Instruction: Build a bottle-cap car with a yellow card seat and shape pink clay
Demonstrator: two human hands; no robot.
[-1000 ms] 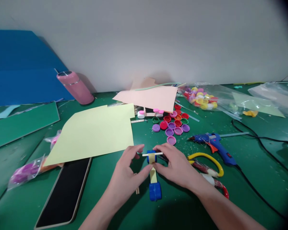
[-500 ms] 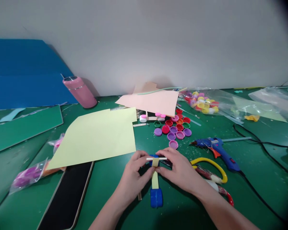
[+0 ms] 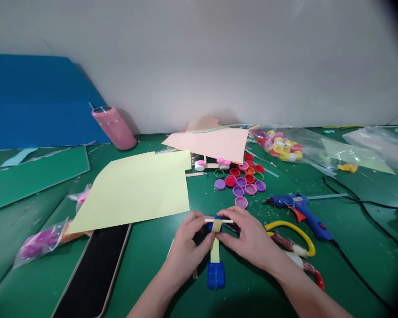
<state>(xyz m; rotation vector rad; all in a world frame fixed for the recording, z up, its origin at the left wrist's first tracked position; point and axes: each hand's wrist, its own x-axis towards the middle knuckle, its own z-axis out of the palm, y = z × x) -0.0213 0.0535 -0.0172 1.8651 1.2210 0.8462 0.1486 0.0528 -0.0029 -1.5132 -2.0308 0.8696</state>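
The left hand (image 3: 188, 245) and the right hand (image 3: 248, 239), below the frame's centre, are ungloved, with slim fingers and narrow wrists. The left forearm (image 3: 155, 295), lower centre-left, and the right forearm (image 3: 305, 289), lower right, are slender, smooth and bare down to the bottom edge; fingernail detail is too small to tell.

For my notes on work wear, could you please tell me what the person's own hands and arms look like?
The left hand and right hand are bare, without gloves. The left forearm and right forearm are uncovered to the picture's edge; no sleeve, watch or bracelet shows.
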